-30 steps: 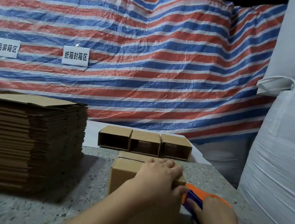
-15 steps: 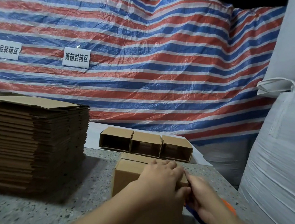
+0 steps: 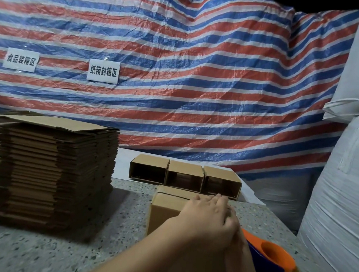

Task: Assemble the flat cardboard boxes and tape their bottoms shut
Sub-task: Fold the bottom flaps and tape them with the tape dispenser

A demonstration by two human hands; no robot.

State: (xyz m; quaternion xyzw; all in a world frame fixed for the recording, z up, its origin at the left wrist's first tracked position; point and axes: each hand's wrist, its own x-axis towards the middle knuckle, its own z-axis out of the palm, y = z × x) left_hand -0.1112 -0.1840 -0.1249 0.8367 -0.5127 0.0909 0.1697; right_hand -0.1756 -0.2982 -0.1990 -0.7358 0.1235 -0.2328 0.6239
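A small assembled cardboard box (image 3: 168,210) stands on the speckled stone table (image 3: 57,255), its closed flaps facing up. My left hand (image 3: 208,219) lies flat over the box's top right part, fingers spread toward the far edge. My right hand (image 3: 239,263) is close against the box's right side, partly hidden under my left hand and blurred. It holds an orange and blue tape dispenser (image 3: 272,257), which sticks out to the right just above the table. No tape strip can be made out on the box.
A tall stack of flat cardboard boxes (image 3: 51,168) fills the table's left side. Three assembled boxes (image 3: 184,175) lie in a row on their sides behind the box. Big white sacks (image 3: 341,202) stand at the right edge. A striped tarp (image 3: 179,71) hangs behind.
My right hand went up to the box's top right edge beside my left hand, then came back down with the dispenser to the lower right. My left hand stayed on the box top.
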